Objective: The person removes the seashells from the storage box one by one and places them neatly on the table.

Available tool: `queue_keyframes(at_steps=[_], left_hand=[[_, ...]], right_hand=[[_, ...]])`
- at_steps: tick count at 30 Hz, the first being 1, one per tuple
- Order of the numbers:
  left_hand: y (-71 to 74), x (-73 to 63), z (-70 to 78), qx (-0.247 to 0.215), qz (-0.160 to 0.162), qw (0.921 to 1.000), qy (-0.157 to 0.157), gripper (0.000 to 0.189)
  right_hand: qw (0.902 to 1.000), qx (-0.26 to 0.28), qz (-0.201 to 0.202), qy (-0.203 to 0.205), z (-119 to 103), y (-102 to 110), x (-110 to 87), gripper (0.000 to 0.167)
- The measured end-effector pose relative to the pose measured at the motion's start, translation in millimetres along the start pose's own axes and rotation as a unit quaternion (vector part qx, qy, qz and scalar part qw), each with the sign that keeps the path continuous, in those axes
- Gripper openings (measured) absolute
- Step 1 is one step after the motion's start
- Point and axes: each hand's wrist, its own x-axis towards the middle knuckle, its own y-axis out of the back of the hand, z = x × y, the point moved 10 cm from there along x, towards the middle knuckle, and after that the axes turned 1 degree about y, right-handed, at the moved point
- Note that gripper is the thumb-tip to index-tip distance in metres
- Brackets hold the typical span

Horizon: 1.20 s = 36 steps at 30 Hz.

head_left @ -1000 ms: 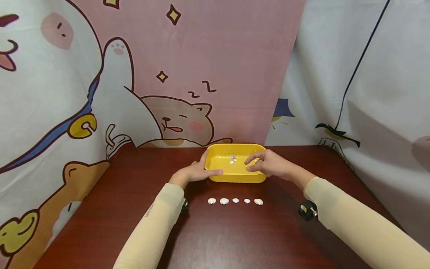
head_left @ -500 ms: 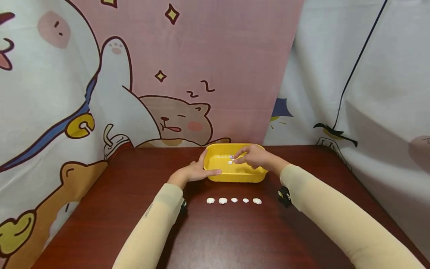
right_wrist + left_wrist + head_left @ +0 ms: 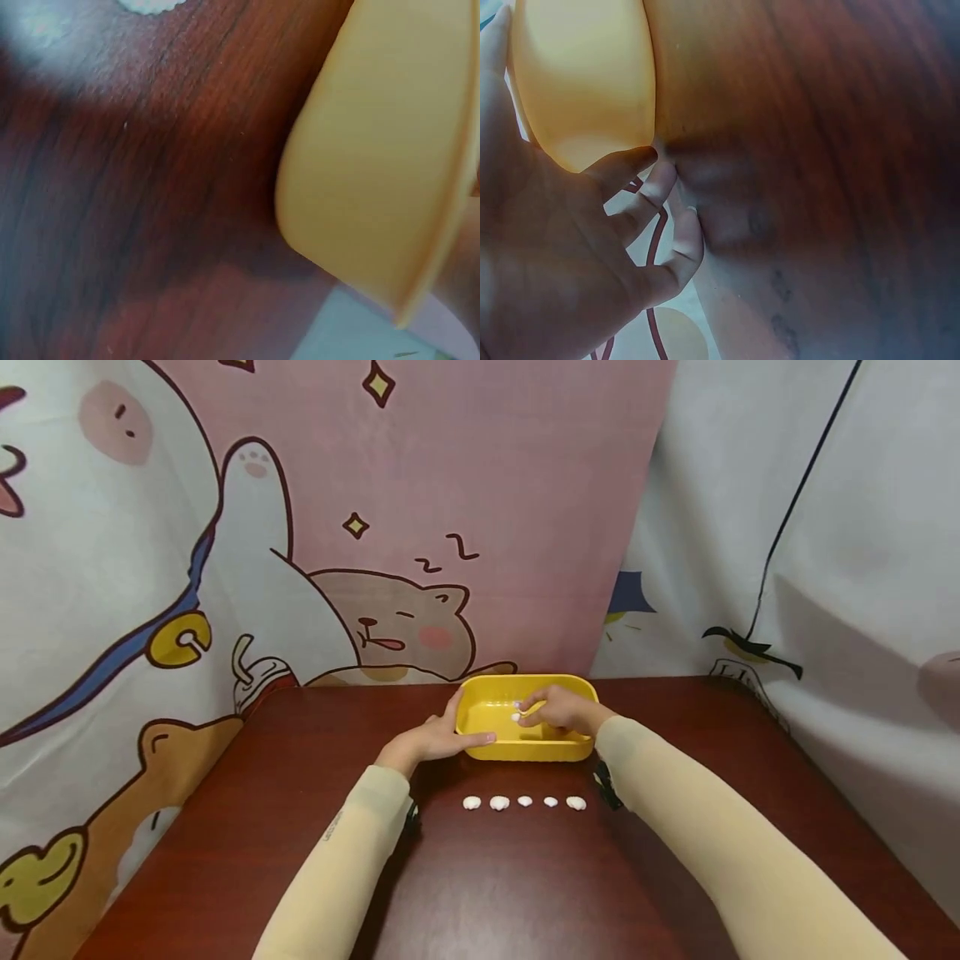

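My left hand [image 3: 431, 742] grips the left end of a yellow plastic basin [image 3: 525, 751], its thumb along the front rim. In the left wrist view, the fingers [image 3: 653, 196] lie by the basin's end wall. Reaching over the right side, my right hand [image 3: 566, 708] is inside the basin with thumb and index finger bent toward each other. A white seashell [image 3: 515, 717] and a small purplish shell [image 3: 517, 704] lie right at these fingertips; I cannot tell whether one is pinched. In the right wrist view the basin's wall [image 3: 375, 150] hides most of this hand.
In front of the basin, several white seashells [image 3: 499, 803] lie in a row on the dark red wooden table [image 3: 480, 877]. A printed cloth [image 3: 555, 527] hangs right behind the table's back edge, with a pale curtain [image 3: 862, 568] at the right.
My right hand has moved left and down into the basin, from its right end to the shells near the middle. The left hand keeps its grip on the basin, and the row is unchanged.
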Motion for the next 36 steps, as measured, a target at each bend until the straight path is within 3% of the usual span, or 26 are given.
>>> queue_keyframes(at_steps=[10,15,36], left_hand=[[2.9,-0.5,1.7,0.002,0.002,1.0000,-0.009,0.128],[1.2,-2.1,2.2,0.003,-0.012,0.9999,-0.002,0.129],[-1.3,-1.1,-0.7,-0.022,-0.006,0.9997,-0.002,0.126]], right_hand=[[0.9998,0.012,0.015,0.010,6.4,-0.5,14.4,0.052],[0.9992,0.020,0.033,0.009,9.8,-0.4,21.5,0.046],[0.9975,-0.041,0.057,0.003,15.9,2.0,36.5,0.028]])
